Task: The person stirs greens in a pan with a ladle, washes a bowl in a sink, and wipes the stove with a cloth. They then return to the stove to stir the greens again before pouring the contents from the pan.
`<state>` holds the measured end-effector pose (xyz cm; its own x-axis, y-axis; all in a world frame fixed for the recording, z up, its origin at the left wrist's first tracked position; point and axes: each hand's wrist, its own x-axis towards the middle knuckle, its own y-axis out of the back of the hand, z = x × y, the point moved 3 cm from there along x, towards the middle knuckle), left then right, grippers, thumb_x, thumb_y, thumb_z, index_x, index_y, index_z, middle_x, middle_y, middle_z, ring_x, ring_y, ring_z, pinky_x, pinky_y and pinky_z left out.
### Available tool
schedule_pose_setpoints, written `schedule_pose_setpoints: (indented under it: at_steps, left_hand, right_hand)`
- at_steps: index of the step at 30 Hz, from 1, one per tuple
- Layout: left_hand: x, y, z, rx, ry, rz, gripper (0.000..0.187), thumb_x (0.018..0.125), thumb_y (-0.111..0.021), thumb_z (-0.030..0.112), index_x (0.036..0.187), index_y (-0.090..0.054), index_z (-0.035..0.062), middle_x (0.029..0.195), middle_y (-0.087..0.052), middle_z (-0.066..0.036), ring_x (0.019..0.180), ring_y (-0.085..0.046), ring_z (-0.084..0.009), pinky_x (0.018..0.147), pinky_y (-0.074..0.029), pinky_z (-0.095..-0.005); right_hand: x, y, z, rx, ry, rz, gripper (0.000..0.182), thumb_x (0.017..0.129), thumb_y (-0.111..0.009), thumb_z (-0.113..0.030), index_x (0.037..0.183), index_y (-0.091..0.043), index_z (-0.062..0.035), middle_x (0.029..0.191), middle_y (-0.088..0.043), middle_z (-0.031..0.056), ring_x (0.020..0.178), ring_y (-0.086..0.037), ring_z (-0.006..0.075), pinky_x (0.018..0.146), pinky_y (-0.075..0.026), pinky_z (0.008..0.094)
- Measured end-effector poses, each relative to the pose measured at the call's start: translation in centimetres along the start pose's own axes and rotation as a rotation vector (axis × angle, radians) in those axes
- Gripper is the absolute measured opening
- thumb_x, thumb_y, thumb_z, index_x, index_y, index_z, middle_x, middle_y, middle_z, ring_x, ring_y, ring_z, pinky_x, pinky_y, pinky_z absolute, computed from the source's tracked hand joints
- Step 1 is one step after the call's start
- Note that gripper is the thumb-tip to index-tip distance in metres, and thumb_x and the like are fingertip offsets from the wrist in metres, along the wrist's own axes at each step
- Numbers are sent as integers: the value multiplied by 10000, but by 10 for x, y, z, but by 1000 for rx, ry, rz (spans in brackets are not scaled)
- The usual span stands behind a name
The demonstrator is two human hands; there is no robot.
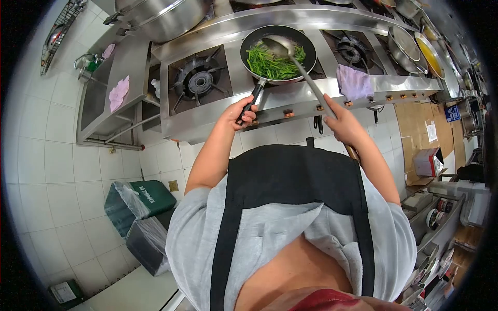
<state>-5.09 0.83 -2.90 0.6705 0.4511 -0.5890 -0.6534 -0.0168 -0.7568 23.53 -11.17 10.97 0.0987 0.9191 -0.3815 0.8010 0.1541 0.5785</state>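
A black frying pan [306, 42] with chopped green vegetables [272, 63] in it sits over a burner at the middle of the stove. My left hand [241, 112] is closed around the pan's black handle [257, 93]. In my right hand [342, 123] is a long-handled metal ladle [310, 80], gripped along its shaft. The ladle's bowl rests inside the pan, at the far side of the greens. The burner under the pan is mostly hidden.
Bare burners flank the pan, one on the left [200, 81] and one on the right [351, 51]. A purple cloth [355, 83] hangs over the stove's front edge. Large steel pots [158, 20] stand at the back left. Lined bins [140, 207] are on the floor at left.
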Motion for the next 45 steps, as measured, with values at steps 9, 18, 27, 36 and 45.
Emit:
schedule_pose_setpoints:
  at_steps: [9, 18, 27, 36, 45]
  left_hand:
    - [-7, -14, 2, 79, -89, 29, 274, 900, -554, 301, 862, -418, 67, 725, -459, -7, 485, -388, -32, 313, -302, -143]
    - [-9, -21, -4, 65, -83, 64, 294, 901, -553, 316, 841, -427, 59, 694, -445, 3, 466, -369, -25, 310, -286, -143]
    - [-6, -14, 1, 94, -89, 25, 290, 911, -535, 319, 851, -425, 57, 710, -455, 2, 473, -387, -26, 314, -299, -140]
    - [-6, -13, 13, 345, -109, 99, 216, 913, -520, 280, 956, -451, 80, 738, -488, -8, 494, -402, -40, 347, -334, -158]
    - [-1, -41, -6, 491, -162, 78, 212, 859, -575, 282, 878, -487, 89, 640, -462, 11, 420, -368, -55, 331, -275, -203]
  right_hand:
    - [31, -22, 24, -288, 186, 20, 664, 803, -524, -95, 1417, -276, -138, 840, -634, 200, 719, -620, 280, 688, -480, 372]
    - [65, -29, 26, 3, 141, -88, 670, 787, -542, -102, 1411, -312, -185, 702, -550, 63, 571, -491, 114, 545, -444, 285]
    - [100, -5, 22, -290, 221, 161, 665, 790, -533, -150, 1406, -286, -174, 870, -619, 265, 785, -622, 370, 735, -479, 431]
    - [43, 22, 42, -560, 402, -17, 689, 777, -504, -140, 1397, -277, -337, 944, -616, 226, 855, -612, 363, 747, -478, 443]
    - [46, 10, 33, -294, 166, 88, 620, 786, -566, -123, 1372, -383, -211, 815, -633, 173, 685, -628, 275, 636, -486, 376]
